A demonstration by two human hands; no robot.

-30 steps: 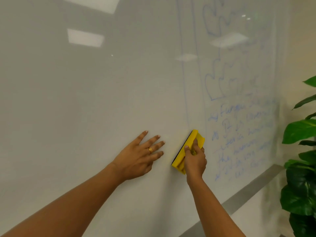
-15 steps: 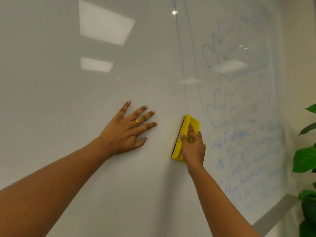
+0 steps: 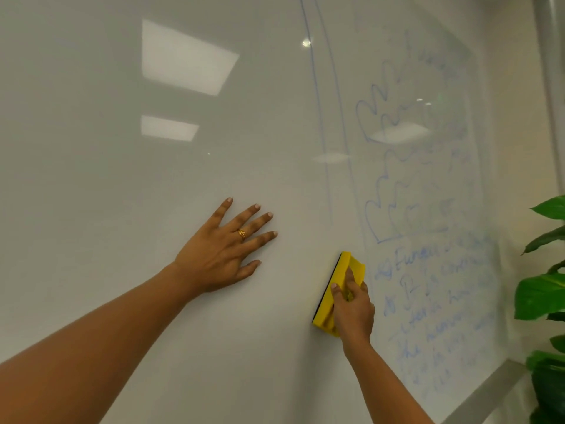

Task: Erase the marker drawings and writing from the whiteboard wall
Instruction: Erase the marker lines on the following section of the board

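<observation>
Two bare hands are set against the glossy white whiteboard wall [image 3: 122,209]. The left hand [image 3: 223,255] is pressed flat at nine o'clock of the eraser, its fingers [image 3: 253,223] straight and spread, nothing held, a gold ring [image 3: 242,234] worn on one. The right hand [image 3: 353,307] is wrapped round the yellow block eraser with a black felt face [image 3: 351,266], fingers curled over its back. The eraser is held felt-side to the board, its long edge tipped toward one o'clock, just beside the blue marker writing [image 3: 434,301] lying at three o'clock of it. The step in hand is judged to be a wiping stroke into the marks that are left. It would be done well if the felt were kept flat, pressure kept even, and overlapping passes carried toward three o'clock through the writing, then up toward one o'clock over the blue scalloped outline drawings [image 3: 406,194] and toward twelve o'clock along the two long blue vertical lines [image 3: 321,117]. A long reach is likely to be needed for the highest marks, so the braced left hand should be shifted along. Green plant leaves [image 3: 544,295] crowd the board's edge from three to five o'clock and could be brushed. A grey frame strip [image 3: 489,390] borders the board at five o'clock. Faint residue may be masked by reflected ceiling lights [image 3: 186,56].
</observation>
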